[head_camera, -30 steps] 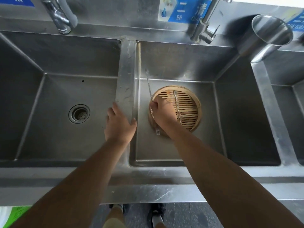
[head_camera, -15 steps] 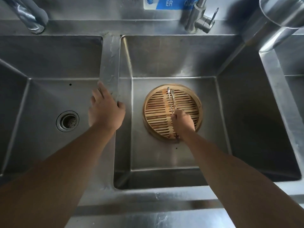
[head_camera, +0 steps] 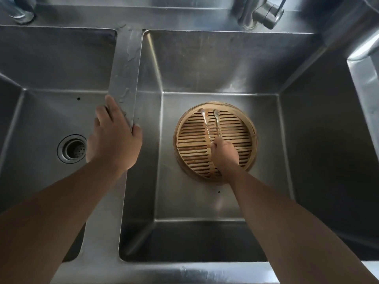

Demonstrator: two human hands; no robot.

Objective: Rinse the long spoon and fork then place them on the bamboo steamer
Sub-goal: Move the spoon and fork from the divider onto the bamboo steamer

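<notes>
Since half a second ago, a second long utensil is lying across the slats where only one showed, and the right hand is sitting a little lower over the steamer's middle.

Going from the biggest thing down: the middle basin (head_camera: 205, 74) of the steel sink is holding the bamboo steamer (head_camera: 249, 138) flat on its floor, toward 12 o'clock of the basin's centre. The left hand (head_camera: 113, 138) is spread open and bracing on the divider (head_camera: 125, 78) between the basins, thumb hooking over its edge, well apart from the steamer, out at its 9 o'clock. The right hand (head_camera: 224, 153) is curling around the near ends of both utensils at the steamer's centre. From it the two handles are running toward 12 o'clock, side by side: the left utensil (head_camera: 205, 125) and the right utensil (head_camera: 217, 125), heads resting near the far rim. Which is the spoon and which the fork is too small to tell.

Judging by this, the placing step is closing. Next, the fingers need to be releasing gently so neither handle rolls or slips between slats.
</notes>
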